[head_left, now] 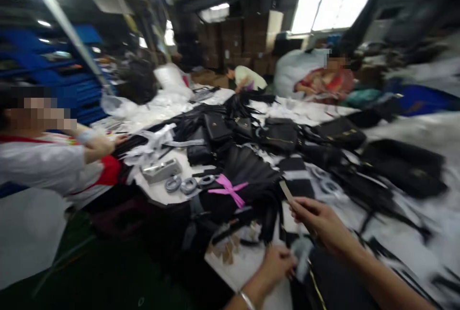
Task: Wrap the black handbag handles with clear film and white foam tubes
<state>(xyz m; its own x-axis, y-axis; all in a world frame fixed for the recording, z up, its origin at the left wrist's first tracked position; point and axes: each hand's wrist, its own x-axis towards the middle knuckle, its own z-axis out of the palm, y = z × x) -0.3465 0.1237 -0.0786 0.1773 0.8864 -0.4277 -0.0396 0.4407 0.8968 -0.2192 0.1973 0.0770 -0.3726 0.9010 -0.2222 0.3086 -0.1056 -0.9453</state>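
My right hand (pixel 318 219) is closed, pinching a flat tan strip (pixel 286 190) that points up and away from me. Lower down, my left hand (pixel 276 264), with a bracelet at the wrist, has its fingers curled together beside a translucent grey piece (pixel 302 255). Blur hides what those fingers hold. Under my right forearm lies a black bag (pixel 334 276) with a gold zip edge. Pink ribbon-like strips (pixel 229 189) cross on black material just beyond my hands.
Several black bags (pixel 280 135) cover the table, among white wrapping. Rolls of tape (pixel 189 185) and a grey metal box (pixel 161 171) sit at its left edge. A person (pixel 46 156) works at left; two others (pixel 247 77) are at the far side.
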